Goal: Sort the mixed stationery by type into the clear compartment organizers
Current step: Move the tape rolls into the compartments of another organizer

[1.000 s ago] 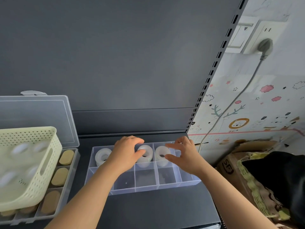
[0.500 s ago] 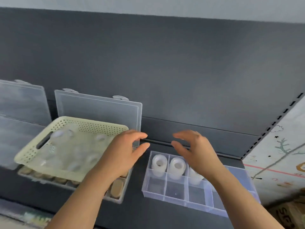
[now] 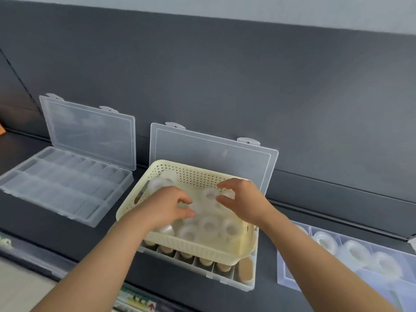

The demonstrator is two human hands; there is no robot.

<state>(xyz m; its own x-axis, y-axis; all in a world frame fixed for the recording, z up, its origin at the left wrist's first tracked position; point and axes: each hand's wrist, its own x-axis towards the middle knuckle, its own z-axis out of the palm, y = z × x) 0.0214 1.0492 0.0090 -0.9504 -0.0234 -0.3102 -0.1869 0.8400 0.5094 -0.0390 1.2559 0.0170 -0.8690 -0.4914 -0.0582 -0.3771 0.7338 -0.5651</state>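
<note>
Head view: left hand [image 3: 167,209], right hand [image 3: 244,202] over tape rolls [image 3: 209,225] in basket [image 3: 198,246]
Right fingers [image 3: 228,184] released; left fingers [image 3: 180,198] curled, grasp unclear

Both hands over the yellow basket [image 3: 191,246]; left hand [image 3: 166,208] curls among the tape rolls [image 3: 209,225], grip unclear; right hand [image 3: 243,201] spread above one; basket sits on an open organizer [image 3: 209,152]; more rolls fill the right organizer [image 3: 283,273].

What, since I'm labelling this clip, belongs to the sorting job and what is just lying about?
Job: left hand, right hand, cream basket, tape rolls in it, middle organizer beneath it, right organizer holding rolls, left organizer.
Lying about: orange thing at far left, labels along the shelf edge.
</note>
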